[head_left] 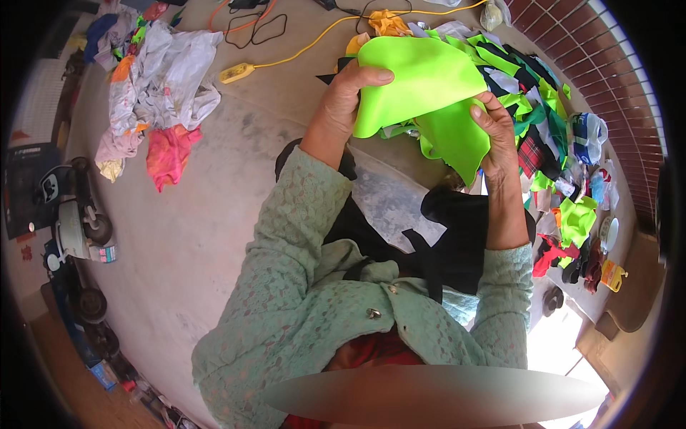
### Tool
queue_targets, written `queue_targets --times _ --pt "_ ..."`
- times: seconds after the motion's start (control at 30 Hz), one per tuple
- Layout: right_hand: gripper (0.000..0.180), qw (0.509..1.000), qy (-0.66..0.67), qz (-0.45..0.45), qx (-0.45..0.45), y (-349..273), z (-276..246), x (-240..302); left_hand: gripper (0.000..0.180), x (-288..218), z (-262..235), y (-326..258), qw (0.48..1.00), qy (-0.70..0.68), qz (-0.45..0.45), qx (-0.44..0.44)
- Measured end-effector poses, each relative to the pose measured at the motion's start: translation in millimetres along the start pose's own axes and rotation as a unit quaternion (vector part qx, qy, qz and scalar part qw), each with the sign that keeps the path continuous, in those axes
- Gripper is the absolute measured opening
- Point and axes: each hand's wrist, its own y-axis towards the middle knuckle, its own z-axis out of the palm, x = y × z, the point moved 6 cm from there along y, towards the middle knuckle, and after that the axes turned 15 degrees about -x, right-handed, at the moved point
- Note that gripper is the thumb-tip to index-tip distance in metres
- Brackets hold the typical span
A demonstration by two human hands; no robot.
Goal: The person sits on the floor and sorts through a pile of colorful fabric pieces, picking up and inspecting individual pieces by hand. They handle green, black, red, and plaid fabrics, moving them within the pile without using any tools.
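A bright neon-green piece of fabric (421, 75) is held up in front of me, its smooth broad part on the left and a pointed flap hanging down on the right. My left hand (343, 104) grips its left edge, the thumb lying on top and the fingers behind. With thumb and fingers, my right hand (494, 129) pinches the right side, where the broad part meets the flap. Behind the fabric, a heap of cloth scraps (539, 136) in green, black, white and red plaid spreads to the right.
White plastic bags (171, 64) and a pink cloth (170, 154) lie on the floor at the left. A yellow power strip (237, 72) trails its cord across the far floor. A wheeled vehicle (75, 229) stands at the left edge; a tiled wall (607, 79) rises at the right.
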Motion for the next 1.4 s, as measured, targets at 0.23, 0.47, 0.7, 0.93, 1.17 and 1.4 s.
queue_targets --times 0.23,0.47,0.7,0.93,1.17,1.4 --pt "0.056 0.997 0.026 0.015 0.069 -9.3 22.4 -13.7 0.046 5.1 -5.8 -0.6 0.981 -0.164 -0.080 0.069" --pt "0.066 0.997 -0.032 0.016 0.070 -9.8 20.5 -27.1 0.043 11.8 13.4 -8.6 0.981 -0.172 -0.076 0.046" --pt "0.057 0.998 0.016 0.048 0.036 -15.7 18.6 -35.3 0.045 14.3 16.7 -5.5 0.985 -0.158 -0.065 0.036" --pt "0.049 0.999 0.030 -0.006 -0.030 -13.2 8.0 -3.1 0.043 4.6 12.3 -4.2 0.998 -0.046 -0.002 0.030" --pt "0.042 1.000 0.004 -0.025 -0.015 -10.1 5.0 8.7 0.035 3.1 10.0 -3.9 0.999 0.030 0.031 0.002" --pt "0.033 0.999 -0.004 -0.033 -0.038 -4.5 -0.7 8.6 0.040 5.8 0.0 0.3 0.999 0.049 0.013 0.017"
